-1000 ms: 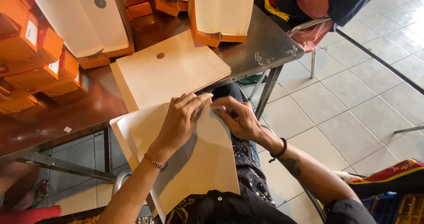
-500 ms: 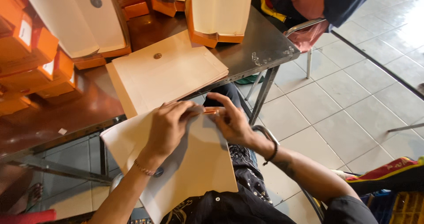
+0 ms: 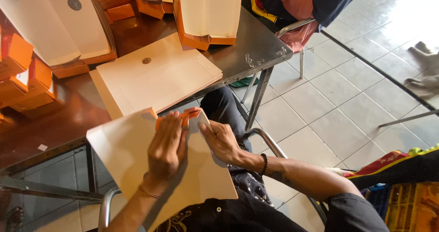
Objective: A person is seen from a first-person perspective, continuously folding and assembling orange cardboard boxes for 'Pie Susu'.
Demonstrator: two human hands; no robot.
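The work piece is a flat cream cardboard sheet [image 3: 132,154] with an orange folded flap [image 3: 183,117] at its top edge, resting on the person's lap just in front of the desk [image 3: 256,53].

Left hand [image 3: 167,147]: lies palm down on the sheet, fingers extended and pressed flat, fingertips reaching the orange flap. The grip is apart, not clamped on anything; it presses rather than grasps.

Right hand [image 3: 222,142]: lies just beside the left hand, on the sheet's right part. The fingers are curled against the fold next to the flap; whether they pinch the edge cannot be told.

Beyond both hands, on the desk, lies a stack of flat cream sheets [image 3: 160,76]. Further beyond stand upright bundles of folded cream and orange cartons [image 3: 206,12]. Right of the right hand is a tiled floor [image 3: 347,104].
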